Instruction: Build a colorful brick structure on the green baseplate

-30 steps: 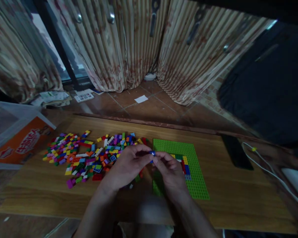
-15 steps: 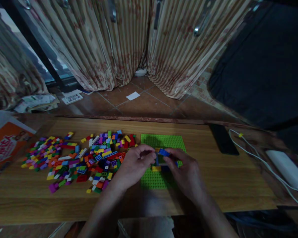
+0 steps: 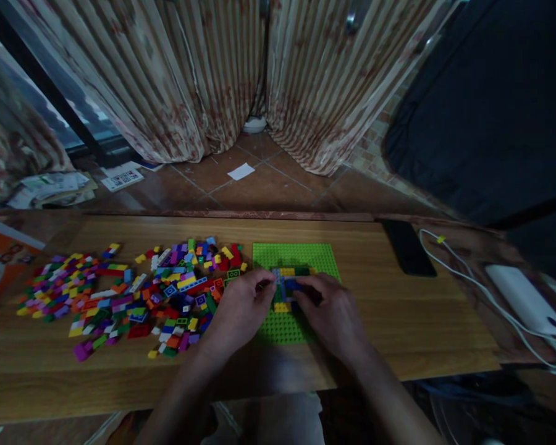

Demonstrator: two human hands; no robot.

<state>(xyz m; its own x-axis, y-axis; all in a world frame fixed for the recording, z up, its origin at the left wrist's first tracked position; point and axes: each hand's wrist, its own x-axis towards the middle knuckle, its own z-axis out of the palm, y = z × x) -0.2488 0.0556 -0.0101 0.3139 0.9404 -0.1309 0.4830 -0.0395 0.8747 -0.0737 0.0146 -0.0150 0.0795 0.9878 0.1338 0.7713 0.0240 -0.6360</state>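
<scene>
- The left hand (image 3: 238,312) rested its fingertips on the green baseplate (image 3: 301,256), apparently steadying it on the table (image 3: 398,321).
- The right hand (image 3: 332,316) pinched a blue brick (image 3: 291,285) over the small build on the plate.
- Loose bricks (image 3: 130,296) lay spread just left, within reach.

Dim, underexposed, slightly soft throughout. Faint daylight from the window (image 3: 50,117) at upper left, behind curtains (image 3: 176,74). Heavy shadow at right and beneath the table (image 3: 398,321). Strong wide-angle bending at edges. No glare; colours muted.
</scene>
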